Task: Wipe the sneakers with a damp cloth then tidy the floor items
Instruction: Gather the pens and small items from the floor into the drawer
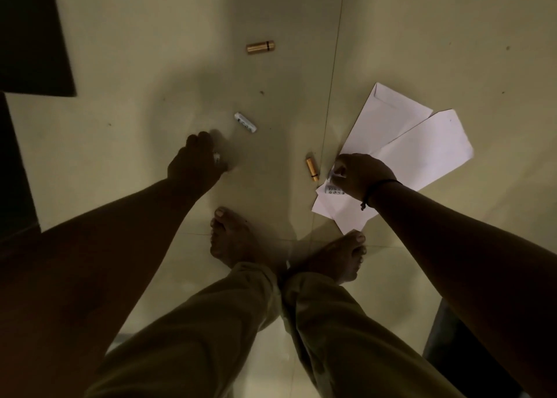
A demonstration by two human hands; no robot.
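Left hand (196, 159) hangs low over the pale tiled floor (120, 51), fingers curled round a small white object (217, 157) of which only a sliver shows at the thumb side; what it is cannot be told. Just beyond the knuckles a white cylindrical battery (245, 122) lies on the tile, apart from the hand.

Right hand (360, 176) is down on the near end of the white envelopes (416, 144), fingers bent and pinching a small white printed item (333, 186) against the paper; its markings are too small to read. A dark cord bracelet (378, 191) circles that wrist. Two envelopes overlap and fan out to the right, with a further sheet edge showing under the wrist.

Just left of the right hand, a gold-coloured battery (312, 169) lies on the floor, near the envelope corner but not touching it. A second gold battery (260, 47) lies well apart, farther out.

Bare feet (232, 238) stand on the tile below the hands, legs in olive trousers (211, 322). Dark furniture (33, 36) fills the upper left edge. Sneakers and cloth are not in view.
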